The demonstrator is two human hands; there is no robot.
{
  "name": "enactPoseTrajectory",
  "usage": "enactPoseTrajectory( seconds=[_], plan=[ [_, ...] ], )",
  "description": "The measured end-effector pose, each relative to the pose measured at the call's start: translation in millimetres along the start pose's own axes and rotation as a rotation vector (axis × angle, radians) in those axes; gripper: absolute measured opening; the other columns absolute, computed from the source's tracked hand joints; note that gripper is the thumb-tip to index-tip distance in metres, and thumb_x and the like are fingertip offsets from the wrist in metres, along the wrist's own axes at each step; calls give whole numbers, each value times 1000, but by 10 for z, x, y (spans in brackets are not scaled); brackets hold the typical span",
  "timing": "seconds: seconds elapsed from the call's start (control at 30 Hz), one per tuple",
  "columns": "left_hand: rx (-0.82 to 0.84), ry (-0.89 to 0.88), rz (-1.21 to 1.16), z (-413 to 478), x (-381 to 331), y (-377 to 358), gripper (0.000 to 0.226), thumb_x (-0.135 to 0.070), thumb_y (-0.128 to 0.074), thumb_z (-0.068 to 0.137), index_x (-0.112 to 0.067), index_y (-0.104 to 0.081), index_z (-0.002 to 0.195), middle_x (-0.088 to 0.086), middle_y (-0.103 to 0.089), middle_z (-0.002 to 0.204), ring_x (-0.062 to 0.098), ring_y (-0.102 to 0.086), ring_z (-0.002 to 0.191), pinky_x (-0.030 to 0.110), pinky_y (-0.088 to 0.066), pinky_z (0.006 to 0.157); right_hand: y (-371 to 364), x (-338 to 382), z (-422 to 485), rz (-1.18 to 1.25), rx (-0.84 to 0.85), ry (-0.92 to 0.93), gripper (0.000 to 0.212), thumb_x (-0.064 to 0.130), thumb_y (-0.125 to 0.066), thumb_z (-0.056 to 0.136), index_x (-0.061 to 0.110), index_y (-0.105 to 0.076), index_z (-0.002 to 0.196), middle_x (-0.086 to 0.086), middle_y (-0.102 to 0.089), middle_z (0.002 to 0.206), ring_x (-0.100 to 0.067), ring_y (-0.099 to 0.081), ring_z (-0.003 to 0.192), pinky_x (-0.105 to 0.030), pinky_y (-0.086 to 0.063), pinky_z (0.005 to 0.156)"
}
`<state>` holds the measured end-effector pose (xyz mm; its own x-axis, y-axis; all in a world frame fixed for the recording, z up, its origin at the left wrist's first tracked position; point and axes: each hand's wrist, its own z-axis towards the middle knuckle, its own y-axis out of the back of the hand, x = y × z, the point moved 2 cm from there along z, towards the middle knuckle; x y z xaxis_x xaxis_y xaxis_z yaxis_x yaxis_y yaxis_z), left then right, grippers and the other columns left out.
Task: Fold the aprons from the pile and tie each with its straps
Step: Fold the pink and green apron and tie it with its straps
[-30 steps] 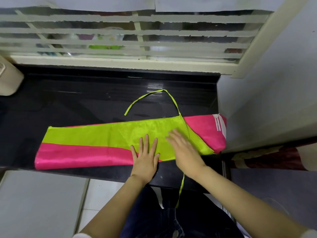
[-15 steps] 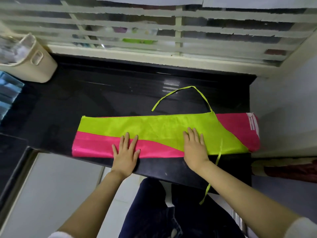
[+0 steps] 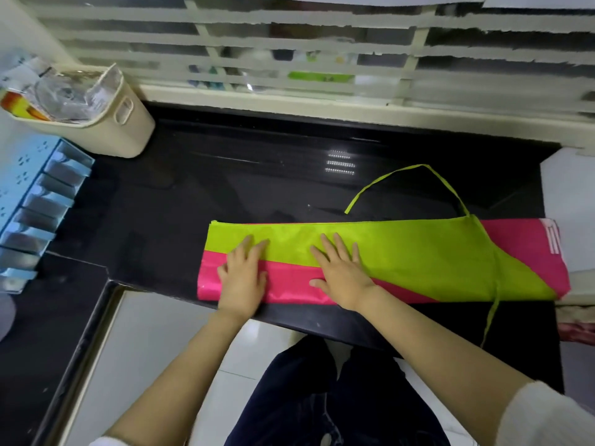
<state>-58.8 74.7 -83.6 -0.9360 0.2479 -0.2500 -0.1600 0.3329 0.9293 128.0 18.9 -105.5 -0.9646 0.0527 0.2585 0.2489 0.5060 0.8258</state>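
Right now, in the head view, I have both hands flat on the apron (image 3: 402, 252), which lies folded into a long narrow band along the near edge of the black counter (image 3: 225, 188). My left hand (image 3: 243, 278) presses palm down near the band's left end, fingers spread and loose, gripping nothing; its fingertips reach the lime green part while the palm covers the pink strip below. My right hand (image 3: 343, 278) lies just to the right of it, also flat and released, fingers fanned over the green and the heel of the hand on the pink. The two hands are near each other but not touching. To the right of my right hand the green cloth runs on and narrows along a slanting edge, with pink showing beyond it at the far right end, where some white stripes are printed. One green strap (image 3: 418, 175) loops up from the band's top edge beyond and to the right of my right hand, lying loose on the counter. A second strap (image 3: 492, 304) crosses the band further right and hangs over the counter's front edge. Far off to the left of my left hand stands a cream basket (image 3: 128, 130) stuffed with clear wrappers, and beside it a blue rack (image 3: 35, 201). Beyond my fingertips, across the counter, runs a slatted window (image 3: 322, 43).
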Motion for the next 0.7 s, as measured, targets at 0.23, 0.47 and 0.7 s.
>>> enactPoseTrajectory(
  seconds=[0.23,0.47,0.7],
  plan=[
    [59,409,-205,139,783,205,86,-25,-72,81,-11,-18,147,18,-28,142,40,-30,129,54,-30,102,-2,98,169,-109,-9,-60,84,59,-38,91,22,7,151,-10,18,157,-36,16,143,-61,-2,112],
    [163,488,-377,261,1013,405,60,-18,-76,77,-2,-47,126,18,-59,121,33,-55,113,35,-42,88,53,262,369,-120,-26,-78,86,60,-42,89,23,5,151,-9,15,158,-36,12,144,-59,-7,113],
    [-265,355,-503,283,972,1023,30,-19,-68,82,-20,-48,60,-6,-50,58,18,-52,68,23,-29,59,90,564,572,-134,-16,-117,82,59,-38,91,22,5,151,-12,14,157,-38,10,144,-60,-7,113]
  ],
)
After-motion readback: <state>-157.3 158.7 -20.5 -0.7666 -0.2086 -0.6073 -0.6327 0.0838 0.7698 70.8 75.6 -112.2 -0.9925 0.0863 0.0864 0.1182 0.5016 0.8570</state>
